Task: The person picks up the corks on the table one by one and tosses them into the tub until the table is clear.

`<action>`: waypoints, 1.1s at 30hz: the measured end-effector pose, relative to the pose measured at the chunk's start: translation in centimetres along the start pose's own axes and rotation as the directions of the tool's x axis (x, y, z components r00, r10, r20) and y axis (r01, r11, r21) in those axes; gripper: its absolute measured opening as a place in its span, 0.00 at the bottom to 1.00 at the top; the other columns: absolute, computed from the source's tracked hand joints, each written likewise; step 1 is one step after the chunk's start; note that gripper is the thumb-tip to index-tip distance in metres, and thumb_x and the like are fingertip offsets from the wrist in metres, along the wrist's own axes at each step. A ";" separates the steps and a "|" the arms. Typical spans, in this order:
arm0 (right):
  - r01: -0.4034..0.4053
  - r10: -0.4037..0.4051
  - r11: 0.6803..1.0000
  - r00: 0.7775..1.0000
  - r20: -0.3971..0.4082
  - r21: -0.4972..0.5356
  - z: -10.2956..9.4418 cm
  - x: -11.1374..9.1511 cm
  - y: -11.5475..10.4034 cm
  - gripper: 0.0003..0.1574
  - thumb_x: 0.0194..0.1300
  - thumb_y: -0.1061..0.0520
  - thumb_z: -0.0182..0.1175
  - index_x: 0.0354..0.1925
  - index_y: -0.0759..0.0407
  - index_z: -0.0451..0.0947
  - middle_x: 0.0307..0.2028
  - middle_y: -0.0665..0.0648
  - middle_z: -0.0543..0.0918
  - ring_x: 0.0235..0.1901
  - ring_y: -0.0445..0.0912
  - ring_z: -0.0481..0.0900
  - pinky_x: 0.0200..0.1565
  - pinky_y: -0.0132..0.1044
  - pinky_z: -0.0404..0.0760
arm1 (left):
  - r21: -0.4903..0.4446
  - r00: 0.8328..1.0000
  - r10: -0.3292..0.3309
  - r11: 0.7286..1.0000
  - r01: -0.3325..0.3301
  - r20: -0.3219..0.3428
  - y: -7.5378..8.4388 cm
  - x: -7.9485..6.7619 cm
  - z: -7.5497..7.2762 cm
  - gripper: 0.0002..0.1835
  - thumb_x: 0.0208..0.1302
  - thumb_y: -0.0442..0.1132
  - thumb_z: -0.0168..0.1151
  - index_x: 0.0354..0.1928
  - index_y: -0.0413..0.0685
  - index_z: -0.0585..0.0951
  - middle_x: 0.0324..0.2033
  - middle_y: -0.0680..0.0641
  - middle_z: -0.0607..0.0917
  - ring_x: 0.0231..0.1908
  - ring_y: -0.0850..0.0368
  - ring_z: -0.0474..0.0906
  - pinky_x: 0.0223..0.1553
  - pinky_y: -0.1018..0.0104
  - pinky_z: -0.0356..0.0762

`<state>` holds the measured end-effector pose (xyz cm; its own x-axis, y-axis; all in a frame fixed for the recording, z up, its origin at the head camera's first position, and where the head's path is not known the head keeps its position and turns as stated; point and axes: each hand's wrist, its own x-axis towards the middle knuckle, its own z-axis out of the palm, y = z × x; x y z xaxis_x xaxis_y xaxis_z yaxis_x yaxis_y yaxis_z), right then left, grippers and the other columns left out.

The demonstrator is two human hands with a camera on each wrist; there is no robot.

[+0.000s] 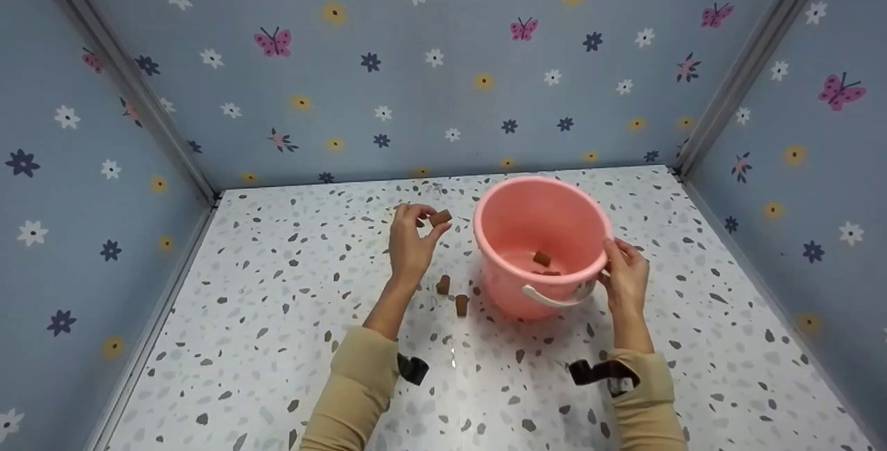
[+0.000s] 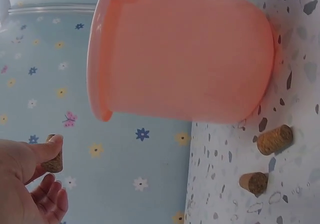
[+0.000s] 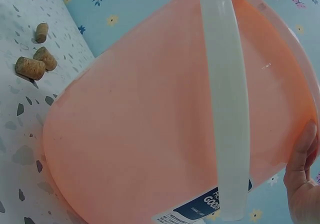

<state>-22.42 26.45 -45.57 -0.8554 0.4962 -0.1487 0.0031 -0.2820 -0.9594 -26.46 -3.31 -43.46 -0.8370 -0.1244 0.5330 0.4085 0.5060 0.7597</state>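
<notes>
A white desk (image 1: 277,354), speckled with grey and brown, meets a pale blue wall (image 1: 429,91) at 12 o'clock; matching side walls (image 1: 62,201), also dotted with flowers and butterflies, rise at 9 and 3, with grey strips (image 1: 750,66) at the corners. The pink bucket (image 1: 509,298) stands on the desk, corks inside. The right hand (image 1: 628,278) grips its rim near 4 o'clock; at 9, the left hand (image 1: 409,246) pinches a cork (image 1: 441,217). Loose corks (image 1: 443,285) lie at 8.
</notes>
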 end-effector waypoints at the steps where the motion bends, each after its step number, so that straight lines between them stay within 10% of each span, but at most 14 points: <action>1: -0.010 0.010 1.000 1.000 -0.003 -0.001 0.1 -0.1 -0.1 0.28 0.61 0.56 0.57 0.55 0.70 0.63 0.46 0.65 0.76 0.29 0.41 0.80 0.28 0.29 0.78 | -0.002 1.000 0.010 1.000 -0.010 0.007 0.4 0.0 0.2 0.13 0.47 0.38 0.70 0.33 0.39 0.79 0.31 0.41 0.74 0.32 0.48 0.71 0.34 0.61 0.70; 6: -0.027 0.027 1.000 1.000 0.005 -0.010 -0.9 2.1 1.5 0.32 0.60 0.52 0.59 0.57 0.66 0.64 0.48 0.63 0.75 0.38 0.47 0.80 0.32 0.33 0.79 | -0.001 0.998 0.038 0.999 -0.038 0.053 2.1 0.1 1.0 0.13 0.47 0.39 0.70 0.34 0.40 0.79 0.31 0.44 0.74 0.33 0.51 0.71 0.34 0.64 0.70; 12: 0.061 -0.062 0.997 0.998 0.022 0.040 -4.6 10.9 9.7 0.37 0.49 0.43 0.67 0.54 0.58 0.70 0.45 0.58 0.79 0.36 0.48 0.81 0.27 0.36 0.80 | 0.024 0.993 0.026 0.999 -0.029 0.111 4.0 0.2 2.1 0.13 0.48 0.41 0.69 0.34 0.42 0.80 0.31 0.45 0.74 0.34 0.52 0.72 0.32 0.65 0.70; 16: 0.061 -0.066 0.993 0.996 0.056 0.101 -4.5 9.9 9.0 0.31 0.52 0.47 0.65 0.52 0.60 0.72 0.42 0.60 0.80 0.33 0.49 0.81 0.26 0.37 0.80 | 0.034 0.986 0.032 0.999 -0.038 0.165 5.0 0.1 3.1 0.13 0.48 0.42 0.69 0.34 0.42 0.80 0.31 0.46 0.74 0.35 0.51 0.72 0.31 0.66 0.71; 25: -0.005 0.005 1.000 1.000 -0.009 0.012 -0.2 0.7 0.4 0.30 0.59 0.54 0.60 0.54 0.69 0.65 0.40 0.59 0.79 0.32 0.45 0.81 0.30 0.32 0.79 | 0.079 0.969 0.023 0.996 -0.043 0.248 6.3 -0.4 4.9 0.13 0.48 0.43 0.69 0.33 0.44 0.79 0.33 0.48 0.74 0.35 0.55 0.73 0.34 0.67 0.72; 33: -0.021 0.021 1.000 1.000 -0.018 0.002 -0.1 0.8 0.6 0.29 0.60 0.55 0.59 0.56 0.68 0.65 0.43 0.61 0.78 0.37 0.48 0.80 0.37 0.36 0.79 | 0.109 0.955 0.002 0.993 -0.036 0.297 6.8 -0.5 5.8 0.16 0.47 0.45 0.69 0.36 0.45 0.80 0.34 0.49 0.74 0.35 0.58 0.72 0.34 0.69 0.71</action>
<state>-23.00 26.77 -46.25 -0.8454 0.5052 -0.1733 0.0202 -0.2940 -0.9556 -25.36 5.16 -40.73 -0.9064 0.1355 0.4002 0.3965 0.6001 0.6948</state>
